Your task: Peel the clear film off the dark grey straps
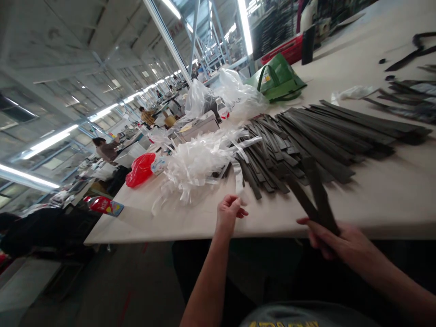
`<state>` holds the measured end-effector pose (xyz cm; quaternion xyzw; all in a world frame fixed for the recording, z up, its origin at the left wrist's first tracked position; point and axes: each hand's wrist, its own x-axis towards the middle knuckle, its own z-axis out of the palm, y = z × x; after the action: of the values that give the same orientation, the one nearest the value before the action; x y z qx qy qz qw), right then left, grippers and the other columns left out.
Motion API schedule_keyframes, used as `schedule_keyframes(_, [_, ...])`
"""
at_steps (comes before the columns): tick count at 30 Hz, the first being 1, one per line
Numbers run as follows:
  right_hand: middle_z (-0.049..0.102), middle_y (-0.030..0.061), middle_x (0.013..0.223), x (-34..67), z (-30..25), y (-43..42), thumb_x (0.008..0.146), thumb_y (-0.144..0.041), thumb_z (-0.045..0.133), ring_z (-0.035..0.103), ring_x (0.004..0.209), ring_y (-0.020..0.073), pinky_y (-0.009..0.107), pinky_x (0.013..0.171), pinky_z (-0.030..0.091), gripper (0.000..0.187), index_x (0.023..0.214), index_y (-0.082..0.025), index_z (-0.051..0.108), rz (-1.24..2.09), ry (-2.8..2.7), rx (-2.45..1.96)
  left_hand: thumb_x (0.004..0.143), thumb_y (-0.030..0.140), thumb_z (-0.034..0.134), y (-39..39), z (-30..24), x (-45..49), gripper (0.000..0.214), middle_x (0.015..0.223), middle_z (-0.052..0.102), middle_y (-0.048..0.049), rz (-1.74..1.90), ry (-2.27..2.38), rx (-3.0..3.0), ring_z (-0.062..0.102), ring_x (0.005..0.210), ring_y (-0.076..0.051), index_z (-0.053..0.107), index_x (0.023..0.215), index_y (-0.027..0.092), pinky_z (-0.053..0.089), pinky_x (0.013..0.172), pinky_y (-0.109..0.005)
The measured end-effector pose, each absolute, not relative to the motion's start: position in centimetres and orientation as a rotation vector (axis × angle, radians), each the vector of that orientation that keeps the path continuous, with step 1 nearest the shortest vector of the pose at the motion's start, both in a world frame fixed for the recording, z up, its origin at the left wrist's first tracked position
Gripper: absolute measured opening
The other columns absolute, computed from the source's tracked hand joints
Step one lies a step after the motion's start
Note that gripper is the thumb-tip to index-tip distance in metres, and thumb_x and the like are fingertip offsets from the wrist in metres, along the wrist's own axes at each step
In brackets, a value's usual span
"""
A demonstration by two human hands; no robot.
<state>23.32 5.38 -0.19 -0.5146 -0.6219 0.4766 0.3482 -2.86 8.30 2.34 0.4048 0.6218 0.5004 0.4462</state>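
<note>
My right hand [335,238] is closed on two dark flat strips [315,193] that stick up and away over the table's near edge. My left hand [230,211] pinches the end of a thin clear plastic strip [239,179] just above the white table [391,200]. That strip runs back toward a heap of clear plastic film strips [194,165]. A wide fanned pile of dark strips [327,136] lies on the table beyond both hands.
A red bag [139,170], clear bags [235,93], a grey box [195,129] and a green bag [277,79] stand at the far left of the table. More dark pieces [412,97] lie far right. Other people work at benches behind.
</note>
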Motion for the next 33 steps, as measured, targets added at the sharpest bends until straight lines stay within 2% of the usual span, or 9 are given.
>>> schedule_keyframes(3, [0.056, 0.0004, 0.056, 19.7, 1.3, 6.1, 0.082, -0.067, 0.049, 0.047, 0.041, 0.0107, 0.022, 0.039, 0.039, 0.056, 0.091, -0.015, 0.066, 1.568, -1.593, -1.253, 0.073, 0.041, 0.065, 4.6, 1.7, -1.1, 0.026, 0.068, 0.067, 0.0002, 1.165, 1.413, 0.972, 0.059, 0.046, -0.008, 0.056, 0.074, 0.017, 0.04, 0.045, -0.018])
schedule_keyframes(8, [0.048, -0.0038, 0.05, 16.5, 2.1, 7.2, 0.078, -0.059, 0.058, 0.04, 0.039, 0.0079, 0.02, 0.037, 0.03, 0.045, 0.081, -0.015, 0.063, 1.568, -1.674, -1.209, 0.074, 0.037, 0.068, 2.0, 1.1, 0.2, 0.022, 0.058, 0.06, 0.0027, 1.054, 1.365, 1.052, 0.056, 0.048, -0.008, 0.061, 0.072, 0.017, 0.039, 0.048, -0.019])
schedule_keyframes(11, [0.043, -0.0053, 0.048, 16.0, 2.5, 7.3, 0.078, -0.052, 0.057, 0.037, 0.039, 0.0079, 0.02, 0.037, 0.028, 0.037, 0.079, -0.015, 0.063, 1.492, -1.696, -1.222, 0.075, 0.039, 0.067, 1.5, 1.3, 0.3, 0.023, 0.066, 0.066, -0.0005, 1.022, 1.344, 1.047, 0.057, 0.053, -0.009, 0.066, 0.076, 0.016, 0.043, 0.054, -0.021])
schedule_keyframes(15, [0.047, -0.0034, 0.051, 16.1, 3.2, 7.1, 0.08, -0.048, 0.056, 0.041, 0.043, 0.0091, 0.021, 0.042, 0.031, 0.033, 0.077, -0.016, 0.065, 1.379, -1.772, -1.217, 0.076, 0.04, 0.066, 1.6, 1.9, 0.3, 0.026, 0.071, 0.068, -0.0014, 0.986, 1.328, 1.15, 0.059, 0.064, -0.012, 0.073, 0.086, 0.017, 0.045, 0.062, -0.023])
schedule_keyframes(18, [0.052, -0.0016, 0.054, 16.2, 3.8, 7.0, 0.082, -0.048, 0.056, 0.047, 0.048, 0.0109, 0.022, 0.046, 0.035, 0.033, 0.074, -0.017, 0.065, 1.318, -1.833, -1.206, 0.077, 0.039, 0.066, 2.0, 2.2, 0.4, 0.024, 0.069, 0.068, -0.0002, 0.97, 1.324, 1.197, 0.057, 0.064, -0.013, 0.076, 0.082, 0.017, 0.045, 0.064, -0.024])
schedule_keyframes(23, [0.06, -0.0004, 0.065, 17.6, 4.2, 5.9, 0.091, -0.052, 0.041, 0.052, 0.046, 0.0118, 0.023, 0.047, 0.042, 0.044, 0.109, -0.017, 0.06, 1.261, -1.811, -1.207, 0.068, 0.039, 0.075, 3.1, 2.3, 0.2, 0.025, 0.061, 0.065, 0.0, 1.09, 1.325, 0.96, 0.055, 0.057, -0.01, 0.072, 0.068, 0.015, 0.045, 0.063, -0.023])
schedule_keyframes(24, [0.061, 0.0003, 0.067, 18.2, 3.9, 5.4, 0.093, -0.055, 0.038, 0.054, 0.046, 0.0122, 0.024, 0.048, 0.044, 0.047, 0.111, -0.017, 0.058, 1.271, -1.794, -1.214, 0.066, 0.04, 0.076, 3.5, 2.4, 0.0, 0.027, 0.06, 0.064, -0.0001, 1.159, 1.318, 0.889, 0.056, 0.057, -0.01, 0.069, 0.066, 0.014, 0.046, 0.063, -0.023])
schedule_keyframes(29, [0.064, 0.0045, 0.066, 21.5, 1.1, 2.5, 0.09, -0.064, 0.036, 0.058, 0.053, 0.0158, 0.026, 0.052, 0.049, 0.055, 0.081, -0.018, 0.065, 1.333, -1.73, -1.332, 0.053, 0.047, 0.085, 5.4, 3.6, -0.9, 0.041, 0.065, 0.067, -0.001, 1.432, 1.191, 0.545, 0.063, 0.059, -0.01, 0.065, 0.068, 0.014, 0.048, 0.063, -0.022])
schedule_keyframes(33, [0.063, 0.0048, 0.065, 22.9, -0.6, 0.1, 0.09, -0.062, 0.038, 0.059, 0.054, 0.0172, 0.026, 0.049, 0.049, 0.053, 0.079, -0.02, 0.067, 1.351, -1.731, -1.357, 0.052, 0.048, 0.085, 6.5, 4.1, -1.0, 0.046, 0.074, 0.072, -0.0044, 1.455, 1.163, 0.488, 0.067, 0.064, -0.012, 0.066, 0.076, 0.014, 0.049, 0.064, -0.023])
